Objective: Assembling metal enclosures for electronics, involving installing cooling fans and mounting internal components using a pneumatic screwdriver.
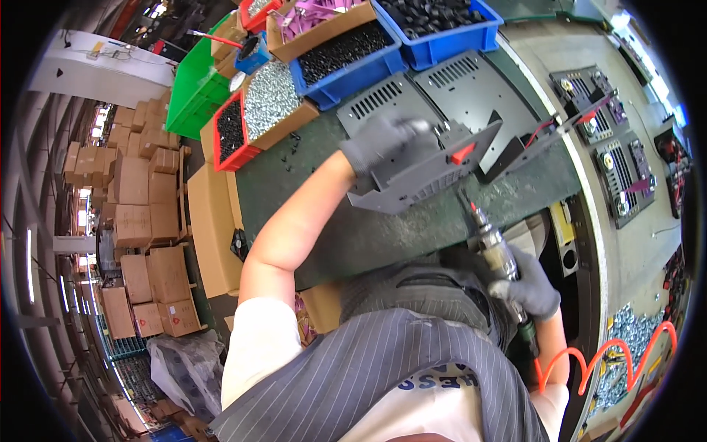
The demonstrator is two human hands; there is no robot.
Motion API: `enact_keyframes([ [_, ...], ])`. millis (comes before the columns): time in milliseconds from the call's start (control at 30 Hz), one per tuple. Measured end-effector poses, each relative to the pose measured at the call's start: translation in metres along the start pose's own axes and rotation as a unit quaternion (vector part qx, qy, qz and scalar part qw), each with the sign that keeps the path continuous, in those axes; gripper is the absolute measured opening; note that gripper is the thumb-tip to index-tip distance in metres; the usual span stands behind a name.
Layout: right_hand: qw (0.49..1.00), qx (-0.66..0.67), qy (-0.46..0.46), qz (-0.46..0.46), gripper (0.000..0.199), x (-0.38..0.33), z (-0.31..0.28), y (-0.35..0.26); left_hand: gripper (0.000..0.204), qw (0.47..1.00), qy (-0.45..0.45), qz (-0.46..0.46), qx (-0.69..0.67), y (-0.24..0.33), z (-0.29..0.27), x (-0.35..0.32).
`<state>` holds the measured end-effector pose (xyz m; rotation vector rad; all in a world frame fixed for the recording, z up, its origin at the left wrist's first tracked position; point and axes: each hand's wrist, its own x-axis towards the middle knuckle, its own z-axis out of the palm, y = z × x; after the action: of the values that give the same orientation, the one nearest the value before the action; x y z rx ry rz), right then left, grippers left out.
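My right hand (534,287), in a dark grey glove, is wrapped round a pneumatic screwdriver (498,254). Its tip points up and away toward a dark grey metal panel (420,188) on the green-topped bench. A red part (462,154) shows on that panel. Over the panel's left end is my left hand (383,140), gloved too and smeared by motion. Whether its fingers grip anything cannot be made out. Just beyond it lie slotted metal plates (375,99).
Along the far side stand blue bins (346,92) of black parts, a cardboard box of silver screws (271,99) and a red bin of dark screws (232,136). A coiled orange air hose (622,342) hangs at right. More assemblies (624,177) lie on the right-hand surface.
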<state>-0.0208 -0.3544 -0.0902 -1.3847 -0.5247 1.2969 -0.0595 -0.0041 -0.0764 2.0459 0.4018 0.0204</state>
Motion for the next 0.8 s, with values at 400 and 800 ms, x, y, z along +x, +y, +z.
enact_keyframes([
  [400, 0.995, 0.093, 0.017, 0.011, 0.070, 0.001, 0.019, 0.029, 0.074, 0.954, 0.183, 0.132, 0.199, -0.032, -0.130, 0.086],
  [800, 0.981, 0.017, 0.186, 0.055, 0.065, -0.084, 0.002, 0.013, 0.077, 0.751, 0.265, 0.200, 0.571, -0.034, -0.072, 0.025],
])
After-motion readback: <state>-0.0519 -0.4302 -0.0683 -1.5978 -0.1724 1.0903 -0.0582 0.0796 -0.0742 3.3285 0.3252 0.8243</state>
